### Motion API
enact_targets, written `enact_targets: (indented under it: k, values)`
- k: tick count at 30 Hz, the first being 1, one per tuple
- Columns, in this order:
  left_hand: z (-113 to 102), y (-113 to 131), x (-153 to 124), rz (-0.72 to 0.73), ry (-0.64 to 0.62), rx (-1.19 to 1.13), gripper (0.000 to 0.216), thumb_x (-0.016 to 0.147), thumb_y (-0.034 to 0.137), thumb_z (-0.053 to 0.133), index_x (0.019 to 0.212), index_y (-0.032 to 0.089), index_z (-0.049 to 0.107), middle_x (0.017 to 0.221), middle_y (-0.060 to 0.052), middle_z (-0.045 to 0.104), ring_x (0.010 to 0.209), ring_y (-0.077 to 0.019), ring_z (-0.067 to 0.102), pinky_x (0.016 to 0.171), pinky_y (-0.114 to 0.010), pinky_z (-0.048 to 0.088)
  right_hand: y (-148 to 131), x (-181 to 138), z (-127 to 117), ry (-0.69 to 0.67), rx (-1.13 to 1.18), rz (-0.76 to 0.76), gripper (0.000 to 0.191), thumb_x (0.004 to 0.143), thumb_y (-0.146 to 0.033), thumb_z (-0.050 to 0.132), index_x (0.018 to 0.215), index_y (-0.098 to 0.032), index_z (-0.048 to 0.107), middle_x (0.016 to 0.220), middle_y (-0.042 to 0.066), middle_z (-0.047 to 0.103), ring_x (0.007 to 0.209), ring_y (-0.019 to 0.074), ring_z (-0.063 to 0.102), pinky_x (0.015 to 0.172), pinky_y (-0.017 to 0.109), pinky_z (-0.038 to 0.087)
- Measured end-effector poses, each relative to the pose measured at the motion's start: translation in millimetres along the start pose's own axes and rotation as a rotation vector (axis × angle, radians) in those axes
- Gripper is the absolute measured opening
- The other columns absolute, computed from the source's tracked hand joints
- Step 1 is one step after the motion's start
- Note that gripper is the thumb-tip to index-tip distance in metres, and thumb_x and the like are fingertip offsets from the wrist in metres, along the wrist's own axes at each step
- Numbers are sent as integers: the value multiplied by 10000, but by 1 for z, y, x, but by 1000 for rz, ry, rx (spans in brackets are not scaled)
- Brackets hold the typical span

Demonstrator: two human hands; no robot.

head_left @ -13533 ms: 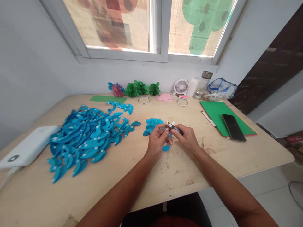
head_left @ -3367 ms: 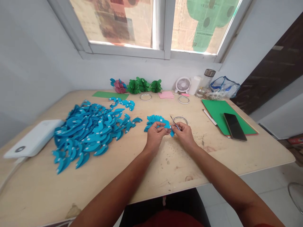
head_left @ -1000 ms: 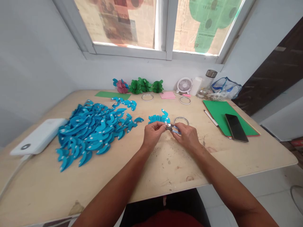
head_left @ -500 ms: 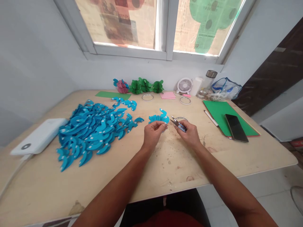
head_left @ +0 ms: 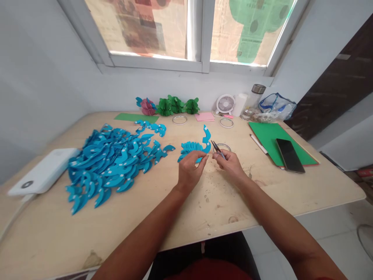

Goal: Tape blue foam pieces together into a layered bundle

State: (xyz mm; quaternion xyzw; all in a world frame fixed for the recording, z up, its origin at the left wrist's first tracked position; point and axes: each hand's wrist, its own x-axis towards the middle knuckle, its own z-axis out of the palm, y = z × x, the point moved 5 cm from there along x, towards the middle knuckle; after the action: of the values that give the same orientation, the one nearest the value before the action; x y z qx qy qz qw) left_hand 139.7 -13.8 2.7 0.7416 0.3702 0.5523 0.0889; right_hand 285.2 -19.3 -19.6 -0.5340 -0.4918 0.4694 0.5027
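Note:
My left hand [head_left: 190, 167] is closed in a pinch at the near edge of a pleated blue paper strip [head_left: 190, 147]. One curved end of this strip, with white square patches, sticks up beyond my fingers; the exact pinch point is partly hidden. A little to the right, my right hand [head_left: 229, 161] is closed around small thread snips [head_left: 217, 147], their two dark blades apart and pointing away from me. A tape roll [head_left: 222, 145] lies just behind the right hand. On the left spreads a big pile of curved blue paper pieces [head_left: 113, 159] with white patches.
A white power bank [head_left: 43, 171] with a cable sits at the left. Green paper figures [head_left: 176, 105], a small fan [head_left: 225, 104] and a bottle [head_left: 255, 101] line the wall. A phone [head_left: 289, 154] rests on green sheets [head_left: 269, 136] at right, beside a pen [head_left: 258, 144].
The curved end of the blue paper strip now stands taller and further right. My left fingers have opened out slightly from a tighter pinch, and the snips point more upward. The view has shifted slightly.

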Motion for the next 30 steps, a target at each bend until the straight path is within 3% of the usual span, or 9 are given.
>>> enact_targets:
  k: [9,16,30]
  values:
    - [3,2,-4,137,40,117,88,772,237,609,810,158,606,739,-50,662,721,-155,636,664,-238,479,5,3,0,53,7,-21,361,675,-519,612,650,-163,555,453,-79,291,403,54,240,397,224,164]
    - [4,10,-4,232,29,185,102,781,233,600,853,161,595,774,-60,665,764,-167,632,701,-258,483,11,5,-2,24,102,15,293,662,-443,640,638,-167,543,440,-88,278,382,47,221,394,224,139]
    - [6,10,-4,272,11,231,130,804,242,568,906,163,586,827,-79,669,830,-186,632,740,-290,495,4,0,5,-51,223,70,296,655,-396,651,577,-179,466,405,-96,296,369,37,198,386,218,115]
